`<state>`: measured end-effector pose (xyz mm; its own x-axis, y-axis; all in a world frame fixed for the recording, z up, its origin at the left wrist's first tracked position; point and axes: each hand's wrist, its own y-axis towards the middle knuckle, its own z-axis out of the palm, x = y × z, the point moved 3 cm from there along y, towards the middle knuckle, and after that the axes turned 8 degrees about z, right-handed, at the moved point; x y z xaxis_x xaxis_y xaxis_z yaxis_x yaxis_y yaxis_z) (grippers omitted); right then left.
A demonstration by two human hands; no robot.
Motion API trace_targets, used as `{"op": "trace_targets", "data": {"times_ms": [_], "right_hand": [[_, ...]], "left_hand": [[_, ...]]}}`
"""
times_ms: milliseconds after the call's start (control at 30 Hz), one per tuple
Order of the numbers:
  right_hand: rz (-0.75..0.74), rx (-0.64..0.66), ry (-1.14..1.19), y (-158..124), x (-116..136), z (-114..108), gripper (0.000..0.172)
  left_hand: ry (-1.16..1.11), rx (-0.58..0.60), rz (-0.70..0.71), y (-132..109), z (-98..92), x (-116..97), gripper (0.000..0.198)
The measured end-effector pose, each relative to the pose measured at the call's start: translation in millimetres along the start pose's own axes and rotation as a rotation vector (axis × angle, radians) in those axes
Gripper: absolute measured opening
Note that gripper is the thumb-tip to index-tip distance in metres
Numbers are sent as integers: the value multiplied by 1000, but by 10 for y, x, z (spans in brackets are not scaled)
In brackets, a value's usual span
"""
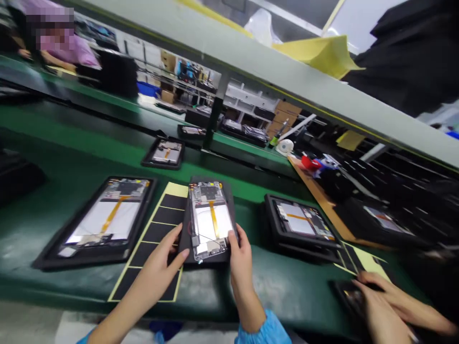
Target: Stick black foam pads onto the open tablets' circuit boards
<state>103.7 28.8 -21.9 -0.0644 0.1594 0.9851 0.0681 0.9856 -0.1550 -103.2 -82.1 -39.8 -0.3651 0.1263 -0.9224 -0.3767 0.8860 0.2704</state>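
Note:
In front of me is an opened tablet (206, 220), its white battery, orange ribbon cable and circuit boards exposed. It lies over a black tray (185, 239), slightly askew to it. My left hand (163, 265) grips the tray's left edge, thumb at the near side and fingers curled at the rim. On the other side, my right hand (241, 260) is closed on the tablet's lower right edge, thumb on top and fingers behind. Under the tray and left of it lies a sheet of black rectangular pads on yellow backing (152, 248).
Another opened tablet in a black tray (114, 210) lies at left, and stacked trays with a tablet (301, 217) stand at right. A smaller one (168, 152) sits farther back. A co-worker's hands (390, 301) work at lower right. A pale shelf beam (229, 43) crosses above.

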Motion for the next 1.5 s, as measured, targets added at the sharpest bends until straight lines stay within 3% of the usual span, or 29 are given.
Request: {"op": "trace_targets", "data": {"times_ms": [67,167,300,433,533,633,733,833,900,1000,1100,1133,1200,1267,1433,1500], "right_hand": [[29,-106,-36,-56,-113,-329,65],[38,-171,-97,-148,-258,-560,69],[-76,-141,-276,-275,-271,-643,71],[-245,-154,-344,-417,-35,-729,56],[-335,-80,-328,-498,181,-689,35],[-306,83,-315,-506,273,-510,22],[-251,235,-309,-442,264,-309,24],[-258,305,-337,-364,300,-239,27],[-344,297,-396,-339,411,-290,31],[-604,170,-573,-336,696,-453,42],[-744,247,-693,-282,921,-563,22],[-742,323,-695,-242,958,-588,14],[-681,433,-673,-141,977,-650,13],[-589,420,-646,-37,936,-748,13],[-388,339,-537,30,685,-1001,12],[-332,313,-510,12,585,-1056,12]], "left_hand": [[106,131,99,39,281,-12,59],[312,208,317,93,518,-22,49],[631,158,550,108,593,-189,46],[751,208,621,107,628,-359,36],[648,211,580,105,633,-362,30],[490,194,438,102,622,-304,28],[313,208,234,111,613,-286,32],[106,284,70,141,621,-366,38],[-21,330,9,177,632,-463,41],[-162,359,-17,261,687,-626,41],[-259,356,9,361,817,-763,37],[-277,348,33,390,871,-796,33],[-268,320,100,429,974,-838,24],[-170,314,217,426,1062,-848,17],[249,508,815,222,1227,-810,25],[407,555,958,175,1238,-750,26]]}}
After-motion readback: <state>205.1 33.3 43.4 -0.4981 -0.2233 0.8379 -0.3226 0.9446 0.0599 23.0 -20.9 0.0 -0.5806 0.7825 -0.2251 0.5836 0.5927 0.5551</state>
